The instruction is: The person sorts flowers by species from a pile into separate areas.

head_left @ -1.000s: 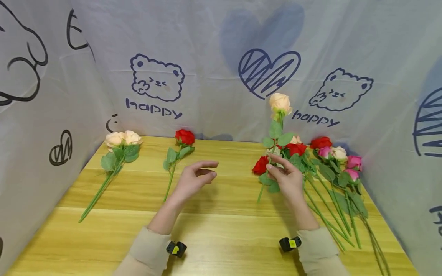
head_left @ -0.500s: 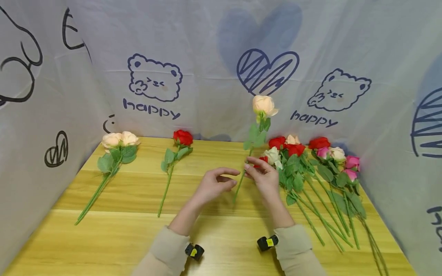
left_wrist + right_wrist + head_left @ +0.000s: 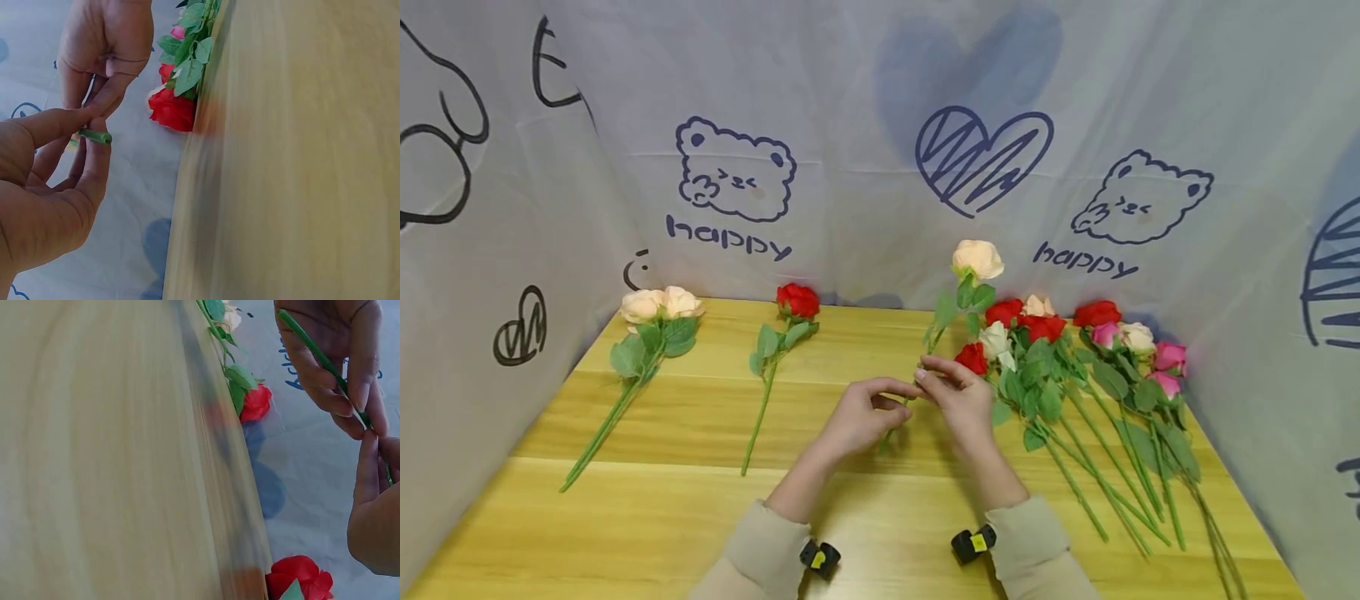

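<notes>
A peach rose (image 3: 977, 259) is held up over the middle of the table, its bloom leaning away to the right and its stem slanting down to the left. My right hand (image 3: 961, 404) pinches the stem between thumb and fingers below the leaves. Just beneath it, my left hand (image 3: 863, 417) pinches the same stem, and the fingertips of both hands meet there. The cut stem end (image 3: 100, 136) pokes out past the left fingers in the left wrist view. In the right wrist view, the green stem (image 3: 309, 344) runs across the left hand's fingers.
On the wooden table (image 3: 647, 525), a single red rose (image 3: 797, 301) lies left of centre. Two peach roses (image 3: 662, 305) lie together at the far left. Red, white and peach roses (image 3: 1033, 325) are heaped at the right, beside another bunch with pink roses (image 3: 1168, 357).
My right hand has brought the peach rose leftward from the right-hand heap and lowered it a little. My left hand has moved right and taken hold of the stem.
</notes>
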Motion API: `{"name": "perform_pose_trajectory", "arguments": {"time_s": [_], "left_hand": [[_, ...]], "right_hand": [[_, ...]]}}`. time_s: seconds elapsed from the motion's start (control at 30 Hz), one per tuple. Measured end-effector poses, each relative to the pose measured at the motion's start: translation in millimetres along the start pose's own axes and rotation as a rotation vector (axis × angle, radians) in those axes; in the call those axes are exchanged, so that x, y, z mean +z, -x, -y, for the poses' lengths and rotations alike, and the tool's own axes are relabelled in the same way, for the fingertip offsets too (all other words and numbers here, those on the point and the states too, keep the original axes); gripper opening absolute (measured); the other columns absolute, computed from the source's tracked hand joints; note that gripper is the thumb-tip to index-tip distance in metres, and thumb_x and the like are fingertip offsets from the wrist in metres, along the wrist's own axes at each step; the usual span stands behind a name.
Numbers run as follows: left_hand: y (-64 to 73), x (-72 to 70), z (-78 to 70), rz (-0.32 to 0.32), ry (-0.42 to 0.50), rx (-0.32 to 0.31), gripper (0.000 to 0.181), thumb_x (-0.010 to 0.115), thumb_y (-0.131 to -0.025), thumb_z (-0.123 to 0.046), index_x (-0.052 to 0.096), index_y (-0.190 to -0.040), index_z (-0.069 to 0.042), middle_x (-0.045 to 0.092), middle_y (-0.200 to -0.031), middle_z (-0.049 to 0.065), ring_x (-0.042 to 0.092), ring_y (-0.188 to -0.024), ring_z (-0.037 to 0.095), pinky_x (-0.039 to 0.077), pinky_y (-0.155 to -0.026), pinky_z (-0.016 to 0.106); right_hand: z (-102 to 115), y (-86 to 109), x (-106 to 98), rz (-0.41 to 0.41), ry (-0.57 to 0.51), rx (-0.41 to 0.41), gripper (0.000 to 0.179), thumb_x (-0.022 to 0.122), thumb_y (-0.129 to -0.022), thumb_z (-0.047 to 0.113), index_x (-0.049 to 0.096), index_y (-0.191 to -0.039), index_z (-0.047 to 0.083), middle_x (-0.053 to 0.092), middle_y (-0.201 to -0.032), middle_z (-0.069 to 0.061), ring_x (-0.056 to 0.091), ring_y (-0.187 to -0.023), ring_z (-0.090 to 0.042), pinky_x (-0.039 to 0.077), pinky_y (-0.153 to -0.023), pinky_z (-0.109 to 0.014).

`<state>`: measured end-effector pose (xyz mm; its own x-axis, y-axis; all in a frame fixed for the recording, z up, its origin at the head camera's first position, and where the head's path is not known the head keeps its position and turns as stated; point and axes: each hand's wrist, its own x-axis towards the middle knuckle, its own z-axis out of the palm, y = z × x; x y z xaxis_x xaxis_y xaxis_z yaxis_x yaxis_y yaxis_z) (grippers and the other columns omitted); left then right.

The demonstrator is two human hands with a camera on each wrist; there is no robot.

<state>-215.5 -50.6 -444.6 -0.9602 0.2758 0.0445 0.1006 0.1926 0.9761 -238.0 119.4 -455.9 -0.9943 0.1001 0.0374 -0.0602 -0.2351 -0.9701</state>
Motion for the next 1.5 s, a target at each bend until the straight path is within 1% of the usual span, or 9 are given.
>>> {"name": "perform_pose_trajectory", "arguments": {"time_s": [0.2,0.33,0.47,0.77,0.97,1.1,1.2,1.33,1.5], "left_hand": [[1.8,1.6,-1.6,-0.010,-0.034,0.016,0.024,0.070,-0.097,0.000,0.078,-0.118,-0.004,0.073,-0.122,0.011,0.072,-0.098,0.022,0.060,-0.077,0.030],[1.5,0.9,-0.9,-0.004,-0.069,0.021,0.024,0.069,-0.098,-0.002,0.079,-0.119,-0.007,0.072,-0.124,0.009,0.071,-0.105,0.026,0.060,-0.082,0.033],[0.0,0.7,-1.1,0.004,-0.076,0.022,0.024,0.070,-0.098,-0.002,0.080,-0.118,-0.010,0.072,-0.123,0.008,0.071,-0.102,0.025,0.061,-0.079,0.033],[-2.1,0.2,-2.7,0.010,-0.012,0.014,0.025,0.071,-0.095,0.001,0.079,-0.118,-0.004,0.074,-0.121,0.011,0.074,-0.097,0.034,0.061,-0.072,0.031],[-0.3,0.1,-1.8,0.001,-0.005,0.021,0.025,0.072,-0.095,0.001,0.079,-0.118,-0.005,0.074,-0.122,0.010,0.075,-0.093,0.029,0.063,-0.074,0.041],[1.9,-0.8,-3.1,-0.004,-0.006,0.026,0.025,0.073,-0.094,0.001,0.080,-0.117,-0.006,0.073,-0.122,0.010,0.074,-0.092,0.027,0.063,-0.073,0.037],[4.6,-4.2,-5.0,-0.015,-0.009,0.020,0.026,0.073,-0.094,0.001,0.079,-0.118,-0.007,0.073,-0.122,0.009,0.074,-0.091,0.024,0.062,-0.073,0.033],[8.4,-13.8,-6.9,-0.031,-0.015,0.025,0.026,0.072,-0.095,0.001,0.078,-0.120,-0.005,0.073,-0.123,0.011,0.073,-0.092,0.025,0.063,-0.074,0.036],[14.6,-32.5,-5.5,-0.071,-0.025,0.046,0.025,0.072,-0.095,0.001,0.078,-0.119,-0.002,0.072,-0.123,0.014,0.073,-0.095,0.029,0.063,-0.075,0.039]], "right_hand": [[-0.6,-1.2,-1.9,0.002,0.044,-0.021,0.031,0.080,-0.090,0.000,0.073,-0.119,-0.008,0.078,-0.098,-0.003,0.074,-0.086,-0.013,0.063,-0.082,-0.031],[-0.7,-2.7,-5.2,0.017,0.085,-0.044,0.030,0.079,-0.091,0.000,0.074,-0.120,-0.007,0.077,-0.106,-0.008,0.074,-0.087,-0.013,0.063,-0.084,-0.031],[1.9,-2.8,-6.5,0.021,0.125,-0.057,0.030,0.079,-0.092,0.003,0.074,-0.120,-0.005,0.076,-0.110,-0.011,0.073,-0.088,-0.012,0.062,-0.084,-0.030],[5.7,-3.3,-7.1,0.027,0.134,-0.069,0.029,0.079,-0.091,0.001,0.075,-0.120,-0.004,0.076,-0.110,-0.012,0.073,-0.087,-0.012,0.063,-0.083,-0.031],[8.7,-2.5,-7.3,0.065,0.120,-0.082,0.031,0.077,-0.092,-0.002,0.072,-0.122,-0.006,0.075,-0.114,-0.012,0.073,-0.086,-0.013,0.063,-0.085,-0.033],[11.9,0.7,-8.8,0.091,0.107,-0.094,0.033,0.076,-0.093,0.000,0.071,-0.126,-0.005,0.075,-0.115,-0.010,0.074,-0.088,-0.013,0.062,-0.087,-0.034],[14.7,3.8,-11.1,0.113,0.093,-0.105,0.034,0.076,-0.094,0.000,0.071,-0.128,-0.004,0.072,-0.121,-0.018,0.074,-0.091,-0.015,0.062,-0.089,-0.036],[17.2,6.2,-17.2,0.120,0.099,-0.126,0.036,0.076,-0.094,0.001,0.070,-0.129,-0.003,0.065,-0.133,-0.028,0.074,-0.094,-0.016,0.061,-0.090,-0.037],[19.7,7.4,-30.1,0.096,0.118,-0.132,0.037,0.076,-0.093,-0.002,0.070,-0.129,-0.003,0.066,-0.132,-0.025,0.074,-0.095,-0.015,0.062,-0.087,-0.037]]}}
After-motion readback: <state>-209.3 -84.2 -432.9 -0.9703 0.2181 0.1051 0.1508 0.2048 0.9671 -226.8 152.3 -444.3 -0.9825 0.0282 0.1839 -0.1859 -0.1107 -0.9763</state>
